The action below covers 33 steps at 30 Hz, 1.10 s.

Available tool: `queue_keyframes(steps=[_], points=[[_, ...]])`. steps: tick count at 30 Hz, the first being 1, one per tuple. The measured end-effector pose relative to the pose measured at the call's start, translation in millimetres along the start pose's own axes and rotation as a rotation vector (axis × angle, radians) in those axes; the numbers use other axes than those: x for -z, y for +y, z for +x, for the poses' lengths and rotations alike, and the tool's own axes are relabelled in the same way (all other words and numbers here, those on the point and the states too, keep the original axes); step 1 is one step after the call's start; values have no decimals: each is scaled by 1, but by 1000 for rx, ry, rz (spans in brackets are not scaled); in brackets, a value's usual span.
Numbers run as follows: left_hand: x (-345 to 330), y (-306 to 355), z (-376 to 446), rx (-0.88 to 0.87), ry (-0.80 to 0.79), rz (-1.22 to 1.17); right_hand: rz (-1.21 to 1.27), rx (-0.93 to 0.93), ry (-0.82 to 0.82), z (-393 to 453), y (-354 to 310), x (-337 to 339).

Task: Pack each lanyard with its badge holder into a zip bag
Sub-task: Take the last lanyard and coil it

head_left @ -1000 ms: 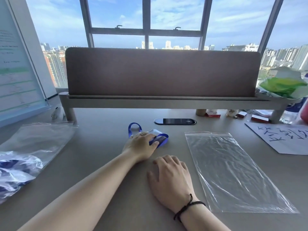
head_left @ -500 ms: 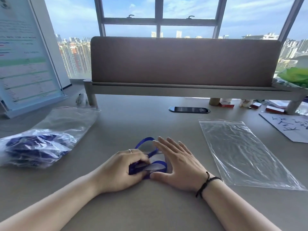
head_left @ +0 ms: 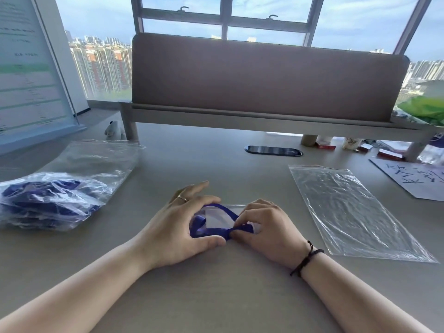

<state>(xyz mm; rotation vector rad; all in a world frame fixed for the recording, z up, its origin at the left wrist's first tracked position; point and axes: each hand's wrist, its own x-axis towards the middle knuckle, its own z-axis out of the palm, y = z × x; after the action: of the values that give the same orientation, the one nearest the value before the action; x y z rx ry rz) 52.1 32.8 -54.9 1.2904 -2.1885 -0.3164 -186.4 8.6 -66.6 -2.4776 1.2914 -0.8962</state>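
The blue lanyard [head_left: 211,230] lies bundled on top of its clear badge holder [head_left: 219,219] on the desk [head_left: 216,284], directly in front of the person and between both hands. The strap loops around the holder's face, apparently so that the two pieces form one compact bundle small enough to slide into a bag.

The left hand [head_left: 177,231] cups the bundle from the left, its thumb curled along the near edge and its forefinger arched over the far edge of the loop, holding the strap against the plastic so it does not spring open. A ring sits on one of its outstretched fingers, which rest on the desk beyond. The right hand [head_left: 266,231] has its fingers bent inward and pinches the strap where it crosses itself at the holder's near right corner, likely to keep the fold tight. A dark cord bracelet [head_left: 306,259] circles that wrist.

Just to the right, an empty zip bag [head_left: 353,212] lies flat with its sealed edge pointing away from the person, near enough for the right hand to reach; the bundle is not yet inside it. Well apart on the left, a filled plastic bag [head_left: 48,203] holds more blue lanyards, with another clear bag [head_left: 101,159] behind it. A paper sheet [head_left: 413,179] with handwriting lies at the far right.
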Motion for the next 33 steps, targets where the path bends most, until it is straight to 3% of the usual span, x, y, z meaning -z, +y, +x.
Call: queue_keyframes(steps=[4, 7, 16, 20, 25, 28, 30, 33], points=[[-2, -7, 0, 102, -159, 55, 57, -98, -2, 0, -4, 5], [-5, -10, 3, 36, -121, -34, 13, -124, -16, 1, -2, 5], [-7, -16, 9, -18, -41, 1, -54, -16, -15, 1, 0, 1], [-8, -13, 7, -6, -69, 18, -60, -10, -34, 1, -2, 4], [-4, -3, 4, 15, -231, 159, -89, -47, -72, -1, -3, 12], [-5, -3, 4, 3, -198, 155, -83, -74, -91, -1, -4, 15], [-7, -7, 4, -5, -137, 124, -90, -119, -38, -1, -5, 17], [-6, -10, 4, -4, -97, 156, -202, -219, 176, 0, 3, 23]])
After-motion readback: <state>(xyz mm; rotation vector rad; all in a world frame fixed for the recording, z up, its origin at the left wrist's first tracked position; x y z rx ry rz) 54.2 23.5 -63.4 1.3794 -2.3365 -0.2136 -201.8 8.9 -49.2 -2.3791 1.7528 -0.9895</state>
